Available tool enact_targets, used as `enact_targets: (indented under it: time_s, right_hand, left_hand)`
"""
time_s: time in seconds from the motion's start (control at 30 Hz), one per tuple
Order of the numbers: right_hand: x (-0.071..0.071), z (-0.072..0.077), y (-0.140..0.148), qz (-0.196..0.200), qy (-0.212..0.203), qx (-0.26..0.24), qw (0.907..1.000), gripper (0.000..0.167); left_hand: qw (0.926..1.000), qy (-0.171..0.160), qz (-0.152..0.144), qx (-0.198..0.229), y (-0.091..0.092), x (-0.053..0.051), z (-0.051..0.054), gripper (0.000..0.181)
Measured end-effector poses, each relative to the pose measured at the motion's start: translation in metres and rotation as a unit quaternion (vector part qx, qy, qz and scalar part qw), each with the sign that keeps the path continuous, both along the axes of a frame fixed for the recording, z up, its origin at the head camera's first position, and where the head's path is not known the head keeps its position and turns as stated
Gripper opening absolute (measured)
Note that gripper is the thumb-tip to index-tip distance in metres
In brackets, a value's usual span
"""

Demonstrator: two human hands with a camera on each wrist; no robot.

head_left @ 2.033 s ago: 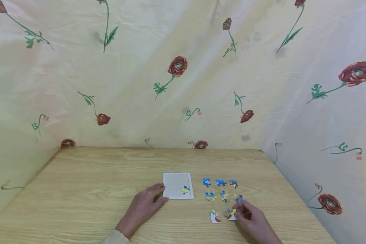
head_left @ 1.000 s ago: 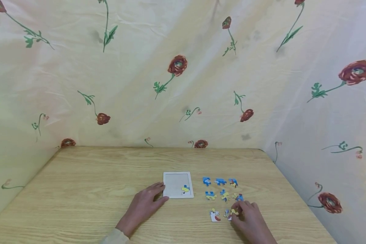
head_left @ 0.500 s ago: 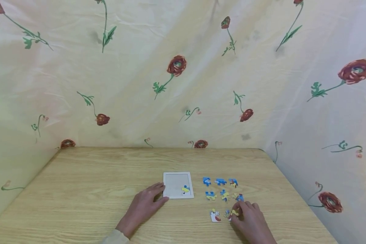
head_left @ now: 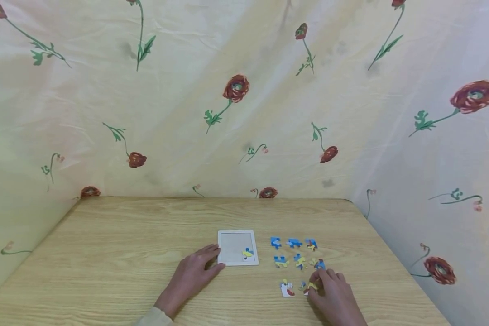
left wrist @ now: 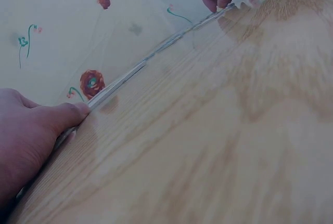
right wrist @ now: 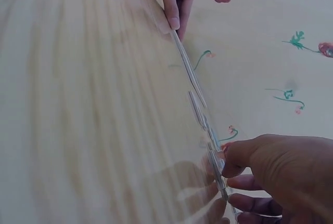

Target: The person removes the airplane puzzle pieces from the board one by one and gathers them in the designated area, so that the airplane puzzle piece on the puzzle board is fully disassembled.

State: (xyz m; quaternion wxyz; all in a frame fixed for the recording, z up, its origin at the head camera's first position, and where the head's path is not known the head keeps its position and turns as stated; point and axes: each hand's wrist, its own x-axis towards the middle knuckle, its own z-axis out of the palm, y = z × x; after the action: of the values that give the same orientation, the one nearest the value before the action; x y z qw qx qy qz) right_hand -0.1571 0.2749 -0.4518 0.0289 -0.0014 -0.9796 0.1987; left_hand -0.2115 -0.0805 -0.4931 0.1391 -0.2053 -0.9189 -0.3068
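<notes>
My left hand [head_left: 193, 270] rests at the left side of a white square puzzle tray [head_left: 236, 232], its fingertips and thumb touching the rim. One jigsaw piece [head_left: 248, 256], yellow, blue and white, lies in the tray's near right corner. Thumb and fingers of my right hand [head_left: 335, 292] pinch a yellow, red and white puzzle piece [head_left: 312, 286] at table level, covering part of it. Left of that piece lies another puzzle piece [head_left: 287, 290], white with red. In the right wrist view, the right thumb [right wrist: 242, 156] and fingers close in on the pieces seen edge-on.
Several blue and yellow puzzle pieces [head_left: 294, 243] lie in loose rows right of the tray on the wooden table [head_left: 146, 235]. A flowered cloth [head_left: 179, 99] hangs behind the table and along its sides.
Over two seconds my right hand has shifted slightly left and its fingers have come over the piece, which now shows less white. My left hand and the tray stay put.
</notes>
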Motion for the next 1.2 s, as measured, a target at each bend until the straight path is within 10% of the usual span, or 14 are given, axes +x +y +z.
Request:
enact_targets:
  time_s: [1.2]
  right_hand:
    - [-0.035, 0.011, -0.051, 0.114, 0.109, -0.111, 0.9812, 0.013]
  left_hand:
    - [1.0, 0.005, -0.002, 0.004, -0.001, -0.001, -0.001, 0.048]
